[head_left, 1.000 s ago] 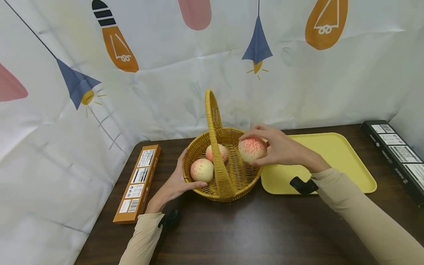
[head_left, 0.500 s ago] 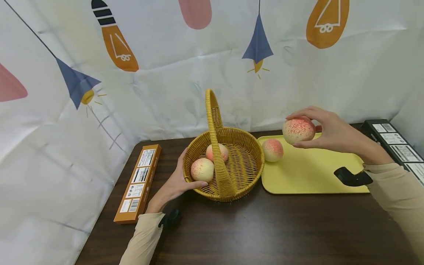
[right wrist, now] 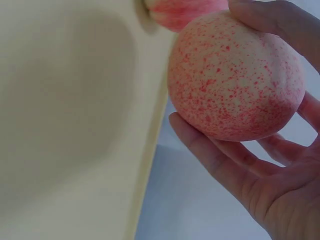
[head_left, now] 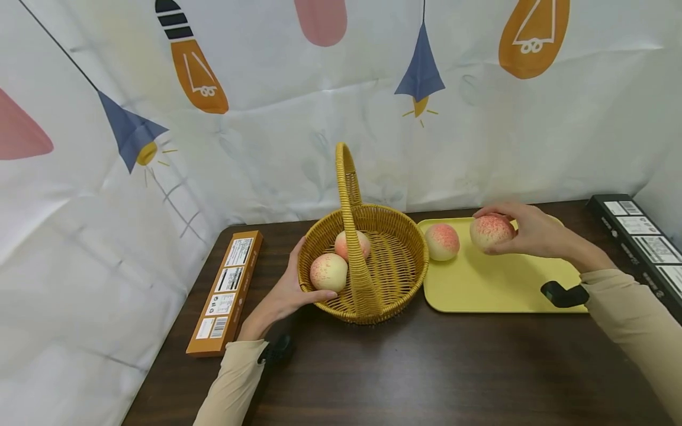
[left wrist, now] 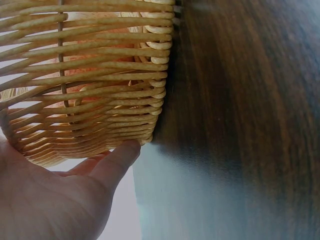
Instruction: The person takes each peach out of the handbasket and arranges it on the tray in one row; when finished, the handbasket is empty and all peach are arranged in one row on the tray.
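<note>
A yellow wicker basket [head_left: 402, 269] with a tall arched handle stands mid-table, two peaches inside: a pale one [head_left: 328, 273] at the left and a pinker one [head_left: 345, 244] partly behind the handle. My left hand [head_left: 285, 290] holds the basket's left side, thumb at the rim; the left wrist view shows the fingers against the woven wall [left wrist: 90, 100]. Over the yellow tray [head_left: 479, 302], my right hand [head_left: 538, 234] grips a red-speckled peach [right wrist: 235, 75] between thumb and fingers. Another peach [head_left: 442, 242] sits on the tray's left end, beside the basket.
An orange box [head_left: 226, 293] with white labels lies on the dark wooden table [head_left: 405, 373], left of the basket. A long black box [head_left: 642, 236] lies beyond the tray's right end. White printed fabric [head_left: 319, 148] hangs behind the table.
My right hand has carried its peach from over the basket rightward to the tray, then lowered it. The peach on the tray has come into view. My left hand stays on the basket.
</note>
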The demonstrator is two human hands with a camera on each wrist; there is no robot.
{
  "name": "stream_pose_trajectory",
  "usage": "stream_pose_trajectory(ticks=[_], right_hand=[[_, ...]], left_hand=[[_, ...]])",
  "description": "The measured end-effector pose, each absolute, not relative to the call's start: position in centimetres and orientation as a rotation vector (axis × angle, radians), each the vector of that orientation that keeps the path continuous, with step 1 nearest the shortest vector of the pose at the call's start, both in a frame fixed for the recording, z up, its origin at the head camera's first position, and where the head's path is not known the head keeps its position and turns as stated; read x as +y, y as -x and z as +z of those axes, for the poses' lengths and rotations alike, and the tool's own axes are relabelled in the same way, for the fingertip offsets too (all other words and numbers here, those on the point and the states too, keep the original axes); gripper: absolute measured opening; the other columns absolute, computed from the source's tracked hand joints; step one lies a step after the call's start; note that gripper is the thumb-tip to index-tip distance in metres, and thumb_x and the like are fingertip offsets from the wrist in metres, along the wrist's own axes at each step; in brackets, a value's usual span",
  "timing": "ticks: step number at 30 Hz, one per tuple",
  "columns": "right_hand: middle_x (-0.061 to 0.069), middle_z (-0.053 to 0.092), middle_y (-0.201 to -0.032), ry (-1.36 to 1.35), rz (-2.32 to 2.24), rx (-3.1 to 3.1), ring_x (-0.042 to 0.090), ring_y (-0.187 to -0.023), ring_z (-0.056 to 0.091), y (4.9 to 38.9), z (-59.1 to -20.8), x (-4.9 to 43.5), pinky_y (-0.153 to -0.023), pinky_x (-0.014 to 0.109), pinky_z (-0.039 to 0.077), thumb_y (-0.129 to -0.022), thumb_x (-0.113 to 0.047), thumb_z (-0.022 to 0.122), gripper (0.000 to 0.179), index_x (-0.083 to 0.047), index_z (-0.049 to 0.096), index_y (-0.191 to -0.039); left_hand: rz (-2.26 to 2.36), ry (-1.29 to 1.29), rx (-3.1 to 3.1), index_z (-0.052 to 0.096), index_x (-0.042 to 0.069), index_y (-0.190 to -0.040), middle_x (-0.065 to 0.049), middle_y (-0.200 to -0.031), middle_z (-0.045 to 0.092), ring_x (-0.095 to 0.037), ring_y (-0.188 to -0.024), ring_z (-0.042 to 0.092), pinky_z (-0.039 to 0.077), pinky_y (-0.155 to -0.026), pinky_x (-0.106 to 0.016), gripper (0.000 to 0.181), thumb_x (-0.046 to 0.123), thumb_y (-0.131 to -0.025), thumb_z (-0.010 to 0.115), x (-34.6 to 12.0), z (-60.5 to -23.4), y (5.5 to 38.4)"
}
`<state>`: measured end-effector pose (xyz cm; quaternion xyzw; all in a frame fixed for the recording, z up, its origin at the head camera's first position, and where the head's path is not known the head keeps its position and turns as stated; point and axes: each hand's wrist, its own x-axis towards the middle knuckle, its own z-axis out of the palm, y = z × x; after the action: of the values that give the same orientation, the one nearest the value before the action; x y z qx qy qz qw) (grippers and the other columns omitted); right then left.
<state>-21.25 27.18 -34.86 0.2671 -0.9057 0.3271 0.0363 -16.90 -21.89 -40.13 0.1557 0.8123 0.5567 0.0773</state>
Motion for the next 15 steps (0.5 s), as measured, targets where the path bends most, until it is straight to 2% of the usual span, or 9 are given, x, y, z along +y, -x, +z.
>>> stream_pose_trajectory(ticks=[3,15], right_hand=[[0.014,0.063,-0.124,-0.799,0.954,-2.854,0.028,-0.101,0.057,21.4,-35.7,27.3,-0.072,0.034,0.051,-0.075,-0.019,0.095,0.062,-0.01,0.069,-0.13],[0.018,0.064,-0.125,-0.832,0.929,-2.903,0.032,-0.108,0.058,22.8,-37.8,26.6,-0.088,0.051,0.049,-0.076,-0.021,0.095,0.062,-0.005,0.068,-0.13]], left_hand=[[1.669,-0.462,2.424,-0.008,0.021,-0.167,-0.018,-0.167,0.019,-0.036,-0.148,0.036,0.031,-0.117,-0.057,0.134,0.024,-0.079,0.094,-21.9,-40.2,16.9],[1.661,-0.455,2.43,-0.008,0.019,-0.167,-0.018,-0.167,0.02,-0.036,-0.148,0.036,0.032,-0.117,-0.057,0.134,0.024,-0.08,0.094,-21.9,-40.0,16.8]])
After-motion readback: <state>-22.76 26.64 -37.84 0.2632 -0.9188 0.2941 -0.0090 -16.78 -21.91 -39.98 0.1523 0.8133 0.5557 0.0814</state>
